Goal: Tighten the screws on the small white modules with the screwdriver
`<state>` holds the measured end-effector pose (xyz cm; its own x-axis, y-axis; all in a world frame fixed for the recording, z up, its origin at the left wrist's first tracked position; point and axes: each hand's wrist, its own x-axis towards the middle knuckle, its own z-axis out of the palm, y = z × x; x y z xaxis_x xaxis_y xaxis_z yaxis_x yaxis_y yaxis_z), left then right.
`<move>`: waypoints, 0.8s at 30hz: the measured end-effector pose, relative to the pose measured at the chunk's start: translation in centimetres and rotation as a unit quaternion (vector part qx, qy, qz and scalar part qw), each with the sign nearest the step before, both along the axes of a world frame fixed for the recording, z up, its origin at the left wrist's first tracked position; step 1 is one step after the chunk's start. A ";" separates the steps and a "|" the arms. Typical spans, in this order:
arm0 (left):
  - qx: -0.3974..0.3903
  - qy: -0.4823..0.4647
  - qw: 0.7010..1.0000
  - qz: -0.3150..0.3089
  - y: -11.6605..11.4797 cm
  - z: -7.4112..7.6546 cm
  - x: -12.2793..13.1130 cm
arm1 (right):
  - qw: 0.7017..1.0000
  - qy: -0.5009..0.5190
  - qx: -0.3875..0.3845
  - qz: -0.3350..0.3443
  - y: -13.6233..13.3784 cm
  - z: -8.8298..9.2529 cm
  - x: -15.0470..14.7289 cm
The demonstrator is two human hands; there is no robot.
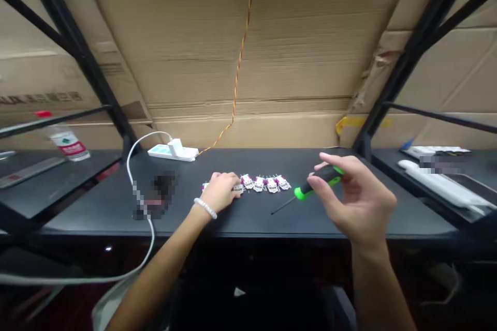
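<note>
The right hand (355, 201) holds a green-and-black screwdriver (320, 182) in a narrow fingertip grip around its handle, the thin shaft slanting down above the black bench (248, 220). The left hand (219, 191) rests over one end of a row of small white-and-magenta modules (259, 183). The screwdriver looks light and stiff, best held by the handle; the modules look fragile, best taken by their edges.

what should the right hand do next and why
Probably lower the tip of the screwdriver in the right hand to the small white modules nearest the left hand. The left hand is pressing on the end of that row, which should steady them, while the screwdriver is still held clear of them.
</note>
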<state>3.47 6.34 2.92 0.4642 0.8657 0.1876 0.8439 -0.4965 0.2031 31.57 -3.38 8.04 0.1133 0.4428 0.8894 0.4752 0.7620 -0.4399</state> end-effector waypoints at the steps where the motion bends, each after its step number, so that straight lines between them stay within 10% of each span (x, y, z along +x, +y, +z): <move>1: -0.003 0.000 1.000 0.004 -0.2 0.0 -0.1 | 1.000 0.001 0.000 0.000 0.0 0.0 0.1; 13: -0.054 -0.066 0.993 -0.081 -5.9 -0.9 0.9 | 1.000 -0.008 0.008 -0.001 0.2 0.0 0.2; 24: -0.004 -0.007 0.994 -0.111 1.1 -0.3 -0.2 | 1.000 0.005 0.013 -0.022 0.0 0.2 0.8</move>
